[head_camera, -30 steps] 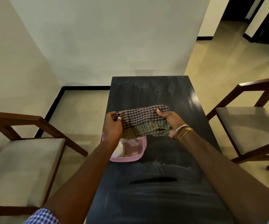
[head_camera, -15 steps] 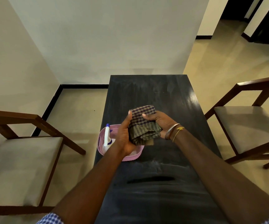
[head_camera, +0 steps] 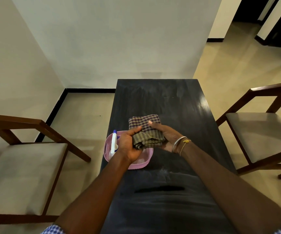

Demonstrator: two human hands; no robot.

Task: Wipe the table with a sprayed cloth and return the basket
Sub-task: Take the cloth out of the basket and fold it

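Cloth (head_camera: 144, 130), stretched wide between our hands a second ago, is now folded into a compact checked pad, gripped by the left hand (head_camera: 129, 146) with fingers curled around its near edge and cradled on the right hand (head_camera: 165, 137), whose fingers lie loosely spread beneath it. We hold it above the table (head_camera: 178, 105), over the pink basket (head_camera: 107, 149) at the left edge, where the spray bottle (head_camera: 114, 141) stands upright. We judge wiping finished and the cloth due for the basket.

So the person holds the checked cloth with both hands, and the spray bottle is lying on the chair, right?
Not quite. The head view shows the spray bottle standing in the pink basket on the table, not on a chair. Both the left hand and right hand hold the checked cloth.
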